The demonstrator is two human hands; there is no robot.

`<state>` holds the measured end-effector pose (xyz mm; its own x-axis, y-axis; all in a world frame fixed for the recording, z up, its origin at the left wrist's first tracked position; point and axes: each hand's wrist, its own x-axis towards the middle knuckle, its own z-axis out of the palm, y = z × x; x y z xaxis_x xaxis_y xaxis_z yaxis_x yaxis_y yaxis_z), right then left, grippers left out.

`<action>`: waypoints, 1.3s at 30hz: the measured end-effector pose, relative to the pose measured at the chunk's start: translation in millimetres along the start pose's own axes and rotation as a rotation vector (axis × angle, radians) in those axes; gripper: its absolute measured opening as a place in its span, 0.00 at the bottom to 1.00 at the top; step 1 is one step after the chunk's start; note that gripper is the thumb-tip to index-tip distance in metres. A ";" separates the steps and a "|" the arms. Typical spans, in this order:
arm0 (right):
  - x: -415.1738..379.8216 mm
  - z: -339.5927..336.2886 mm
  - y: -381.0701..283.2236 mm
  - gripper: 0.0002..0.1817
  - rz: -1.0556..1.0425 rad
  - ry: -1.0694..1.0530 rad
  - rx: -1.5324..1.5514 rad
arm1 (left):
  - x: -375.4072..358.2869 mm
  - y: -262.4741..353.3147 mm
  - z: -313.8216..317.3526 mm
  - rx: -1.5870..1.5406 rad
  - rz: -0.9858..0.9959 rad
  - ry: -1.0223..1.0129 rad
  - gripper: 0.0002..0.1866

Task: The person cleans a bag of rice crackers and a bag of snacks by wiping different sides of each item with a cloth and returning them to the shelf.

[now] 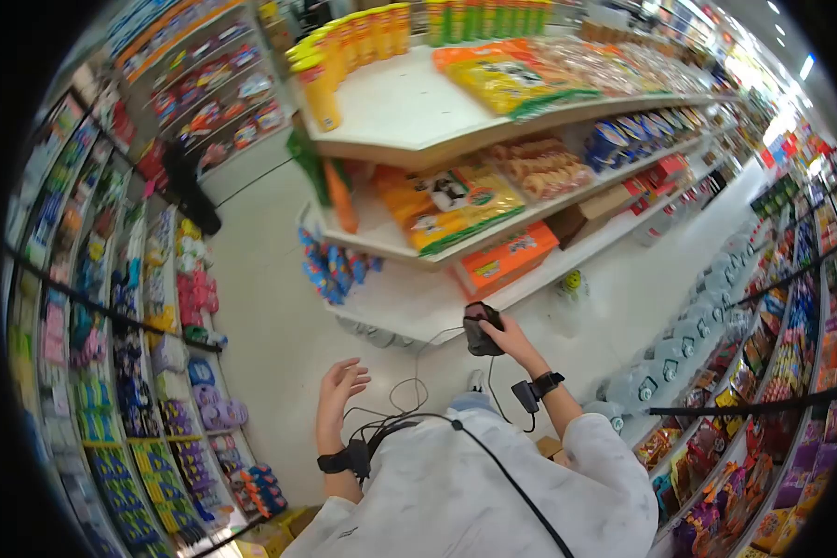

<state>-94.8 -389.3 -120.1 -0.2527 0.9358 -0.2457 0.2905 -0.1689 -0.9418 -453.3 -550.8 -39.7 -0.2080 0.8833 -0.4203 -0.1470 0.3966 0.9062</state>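
My right hand (504, 337) is wrapped round a dark, boxy handheld device (482, 329), held out in front of the lowest shelf. Thin black cables (417, 379) loop across below it. Nothing is in my left hand (346, 379), which hangs over the floor with its fingers stretched out. Black straps with small boxes sit on both wrists, the right wrist strap (538, 389) and the left wrist strap (344, 459). Nearest the device is an orange carton (506, 261) on the lower shelf.
A white tiered shelf (409, 107) stands ahead, bearing yellow canisters (318, 91), snack bags (516, 79) and blue cans (609, 144). Packed racks line the left and right sides. Large water bottles (684, 349) stand in a row on the right floor. A person in dark clothing (192, 186) is at the upper left.
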 end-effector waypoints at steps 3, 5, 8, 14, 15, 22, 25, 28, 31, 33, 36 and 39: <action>2.7 98.4 -51.7 0.23 -0.174 -0.299 -0.099 | -20.5 -15.3 -53.8 -0.035 0.079 0.017 0.27; -15.3 160.0 -118.1 0.21 -0.215 -0.620 -0.193 | -38.8 -17.6 -79.4 -0.021 0.214 0.083 0.33; -42.1 237.8 -174.3 0.19 -0.335 -0.928 -0.224 | -65.4 -6.0 -102.5 0.027 0.327 0.175 0.33; -43.8 337.7 -202.9 0.16 -0.406 -1.169 -0.360 | -76.3 -29.7 -177.8 -0.084 0.204 0.145 0.16; -40.2 351.7 -205.3 0.15 -0.398 -1.177 -0.346 | -74.4 -34.0 -187.6 -0.040 0.203 0.204 0.15; 26.2 453.7 -208.5 0.11 -0.926 -0.993 -0.321 | -46.8 -29.6 -264.6 -0.089 0.193 0.470 0.14; 66.0 483.1 -224.3 0.10 -0.869 -1.000 -0.279 | -8.5 -11.4 -306.6 -0.079 0.167 0.437 0.14; 112.2 506.2 -236.2 0.10 -0.796 -0.988 -0.286 | 29.1 10.3 -347.8 0.003 0.090 0.438 0.15; 157.0 515.0 -261.5 0.10 -0.711 -0.953 -0.238 | 73.0 40.7 -378.7 0.038 0.052 0.473 0.18; 187.5 526.7 -263.9 0.11 -0.722 -0.877 -0.183 | 95.0 60.1 -395.4 -0.043 0.033 0.470 0.19; 222.3 543.1 -271.4 0.11 -0.708 -0.753 -0.135 | 139.8 72.3 -413.2 0.036 0.043 0.530 0.13; 245.2 556.6 -283.8 0.11 -0.517 -0.710 -0.047 | 187.8 83.5 -426.8 0.060 0.072 0.505 0.16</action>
<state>-753.0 -284.1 -40.6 -0.8731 0.4751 0.1092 0.0151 0.2502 -0.9681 -917.4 -458.6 -63.2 -0.6589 0.6836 -0.3138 -0.0624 0.3660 0.9285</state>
